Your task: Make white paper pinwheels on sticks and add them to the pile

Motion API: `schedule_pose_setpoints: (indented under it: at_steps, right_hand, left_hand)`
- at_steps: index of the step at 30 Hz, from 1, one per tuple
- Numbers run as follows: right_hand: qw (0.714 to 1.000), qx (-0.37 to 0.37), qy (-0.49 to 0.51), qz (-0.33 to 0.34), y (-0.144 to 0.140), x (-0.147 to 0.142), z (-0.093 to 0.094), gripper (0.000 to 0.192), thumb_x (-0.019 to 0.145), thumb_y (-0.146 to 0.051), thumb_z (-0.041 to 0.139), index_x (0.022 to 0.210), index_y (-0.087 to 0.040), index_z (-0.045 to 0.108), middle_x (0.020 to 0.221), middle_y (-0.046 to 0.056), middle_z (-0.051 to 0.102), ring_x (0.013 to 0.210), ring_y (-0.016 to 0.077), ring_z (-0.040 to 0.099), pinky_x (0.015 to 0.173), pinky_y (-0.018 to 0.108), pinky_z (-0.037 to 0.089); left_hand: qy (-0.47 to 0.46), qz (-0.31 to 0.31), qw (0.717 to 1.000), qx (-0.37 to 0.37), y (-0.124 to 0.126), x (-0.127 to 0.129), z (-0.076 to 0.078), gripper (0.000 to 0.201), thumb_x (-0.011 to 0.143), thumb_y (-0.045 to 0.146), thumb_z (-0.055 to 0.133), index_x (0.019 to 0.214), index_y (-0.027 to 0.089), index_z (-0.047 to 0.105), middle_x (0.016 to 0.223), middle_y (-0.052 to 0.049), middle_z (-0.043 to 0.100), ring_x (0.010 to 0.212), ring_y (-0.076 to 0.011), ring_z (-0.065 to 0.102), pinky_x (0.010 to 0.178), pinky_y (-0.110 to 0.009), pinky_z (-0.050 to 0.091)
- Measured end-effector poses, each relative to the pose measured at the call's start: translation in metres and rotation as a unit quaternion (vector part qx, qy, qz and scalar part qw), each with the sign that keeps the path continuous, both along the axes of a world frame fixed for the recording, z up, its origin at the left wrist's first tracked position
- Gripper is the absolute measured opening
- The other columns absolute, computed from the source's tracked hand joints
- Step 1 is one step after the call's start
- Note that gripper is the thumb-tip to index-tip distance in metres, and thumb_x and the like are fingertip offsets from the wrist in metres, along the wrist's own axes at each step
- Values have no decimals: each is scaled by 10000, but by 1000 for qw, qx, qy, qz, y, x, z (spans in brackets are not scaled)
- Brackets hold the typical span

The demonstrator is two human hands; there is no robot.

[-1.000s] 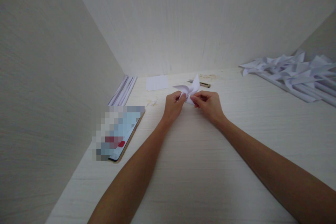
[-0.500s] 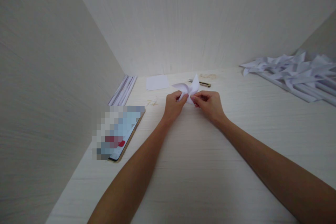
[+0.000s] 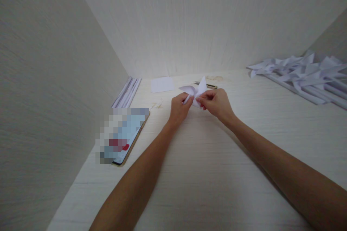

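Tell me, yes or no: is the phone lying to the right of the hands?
No, the phone lies on the table to the left of the left hand and right hand, near the side wall.

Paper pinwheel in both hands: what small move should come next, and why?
Probably press the gathered tips down at the centre. Both hands pinch the paper pinwheel at its middle just above the table, with its blades already curled and no stick on it, unlike the finished pinwheels at right.
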State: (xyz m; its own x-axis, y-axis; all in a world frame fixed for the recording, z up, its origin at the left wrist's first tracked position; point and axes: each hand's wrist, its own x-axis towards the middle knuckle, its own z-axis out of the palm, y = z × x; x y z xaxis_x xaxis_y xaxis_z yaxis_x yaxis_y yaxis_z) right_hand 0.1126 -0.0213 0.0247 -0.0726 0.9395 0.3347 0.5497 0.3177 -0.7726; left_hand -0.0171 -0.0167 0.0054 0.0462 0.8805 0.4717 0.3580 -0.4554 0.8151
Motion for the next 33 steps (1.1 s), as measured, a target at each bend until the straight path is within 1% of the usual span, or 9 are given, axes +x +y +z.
schedule_pose_setpoints:
  at_steps: [2,4,11,16,18,24,26,30,33]
  right_hand:
    - [993,96,-74,-1,-3,0,-1,170,657,-171,519,509,-130,591,526,43,589,520,136,527,517,256,362]
    - [983,141,-114,-8,-4,0,-1,174,657,-158,511,502,-135,587,550,45,595,556,142,531,548,266,359]
    - [998,-59,37,-9,2,-4,0,190,639,-210,541,463,-136,545,405,0,509,395,98,440,454,243,341]
    - [985,119,-121,-10,-5,-3,0,182,671,-174,492,503,-141,553,545,39,575,533,126,485,534,257,335]
    - [979,136,-153,-11,-6,-3,2,187,676,-167,480,507,-140,555,561,46,580,553,133,490,549,263,332]
    - [998,-63,-23,-21,4,-4,4,180,642,-214,530,484,-134,558,426,9,510,425,111,454,482,252,339]
    - [998,-25,-48,-29,2,-5,3,186,655,-207,521,485,-138,555,455,25,535,449,116,466,489,251,336]
    - [973,130,-187,-26,-8,-8,1,172,676,-138,476,535,-136,575,589,73,602,559,146,509,528,263,324]
    - [982,99,-153,-50,-7,-9,1,169,662,-149,499,506,-135,565,539,64,587,526,141,508,516,262,332]
  left_hand:
    - [-8,-4,1000,-9,0,0,1,250,710,214,488,484,165,392,498,55,345,508,-73,314,513,-222,273]
    - [-11,-7,1000,-18,-1,-1,1,259,709,215,492,480,165,383,496,57,332,507,-71,305,511,-223,267]
    - [-22,-13,999,-40,-2,0,3,252,715,211,486,485,160,395,499,57,332,509,-70,298,500,-224,249]
    - [-27,-13,998,-48,-2,0,4,261,713,211,488,481,163,380,496,59,312,503,-68,282,498,-224,244]
    - [-24,-14,998,-49,-2,0,3,260,711,210,488,480,163,378,497,58,315,505,-69,286,499,-225,245]
    - [-7,-13,999,-35,-1,0,1,248,718,221,477,489,162,399,500,55,336,516,-75,312,514,-226,263]
    - [1,-11,1000,-28,0,0,0,247,720,222,473,490,164,403,500,53,347,520,-77,325,521,-226,274]
    - [11,-6,1000,-20,1,0,0,264,728,241,468,487,170,388,501,48,364,529,-84,350,533,-228,295]
    - [16,-5,1000,-12,1,0,0,261,727,225,469,486,172,385,505,46,373,536,-85,364,546,-228,305]
